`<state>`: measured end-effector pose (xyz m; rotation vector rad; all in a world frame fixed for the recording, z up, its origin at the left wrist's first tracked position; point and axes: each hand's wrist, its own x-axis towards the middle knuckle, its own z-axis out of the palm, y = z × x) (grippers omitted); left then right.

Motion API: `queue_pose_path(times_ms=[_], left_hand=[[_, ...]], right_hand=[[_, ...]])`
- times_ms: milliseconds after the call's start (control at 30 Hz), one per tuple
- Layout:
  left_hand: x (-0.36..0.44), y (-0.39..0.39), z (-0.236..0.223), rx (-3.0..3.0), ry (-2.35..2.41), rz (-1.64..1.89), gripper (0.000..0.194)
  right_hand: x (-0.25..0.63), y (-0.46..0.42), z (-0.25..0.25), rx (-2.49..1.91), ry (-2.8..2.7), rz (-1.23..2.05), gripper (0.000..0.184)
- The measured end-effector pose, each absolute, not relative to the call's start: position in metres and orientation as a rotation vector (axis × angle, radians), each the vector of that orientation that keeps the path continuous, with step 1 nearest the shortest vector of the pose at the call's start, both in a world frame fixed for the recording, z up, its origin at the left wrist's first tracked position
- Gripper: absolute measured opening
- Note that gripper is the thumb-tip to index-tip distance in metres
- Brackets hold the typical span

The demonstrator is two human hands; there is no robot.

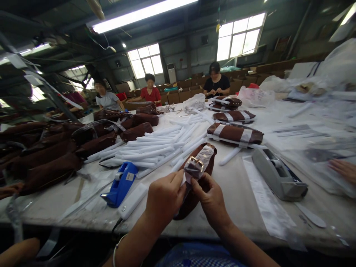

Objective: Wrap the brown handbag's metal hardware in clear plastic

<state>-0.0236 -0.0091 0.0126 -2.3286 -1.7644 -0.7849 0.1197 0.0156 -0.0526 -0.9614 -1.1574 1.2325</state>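
Observation:
A brown leather-like bag (185,207) lies on the table in front of me, its strap end pointing away. On top of it sits a metal buckle (195,163) with white and clear wrapping (205,155) around the strap. My left hand (166,193) pinches the wrapped strap just below the buckle, from the left. From the right, my right hand (210,198) grips the same strap with thumb and fingers. Both hands touch close together there, and the fingers partly hide the strap.
A blue tape dispenser (122,183) and a white power strip (133,200) lie to the left. A grey tape dispenser (278,174) stands right. Beyond are white foam tubes (150,148), wrapped brown bags (235,133) and more brown bags (52,163). Co-workers' hands (345,170) show at both sides.

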Motion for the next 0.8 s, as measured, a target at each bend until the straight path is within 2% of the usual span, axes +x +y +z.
queue_pose_path(times_ms=[133, 400, 533, 633, 800], left_hand=[[-0.003, -0.015, 0.002, -2.142, -1.825, -0.617, 0.042], [0.015, -0.011, -0.017, -1.962, -1.87, -0.533, 0.053], [0.015, -0.005, -0.025, -1.897, -1.782, -0.498, 0.057], [0.015, -0.002, -0.031, -1.891, -1.754, -0.521, 0.062], [0.002, -0.001, -0.028, -2.104, -1.795, -0.714, 0.063]], right_hand=[[0.113, 0.016, -0.048, -0.983, -1.117, 1.213, 0.028], [0.106, 0.021, -0.053, -0.993, -1.129, 1.171, 0.022], [0.109, 0.023, -0.05, -0.901, -1.165, 1.196, 0.026], [0.112, 0.021, -0.047, -0.851, -1.21, 1.203, 0.03], [0.12, 0.025, -0.048, -0.923, -1.237, 1.139, 0.027]])
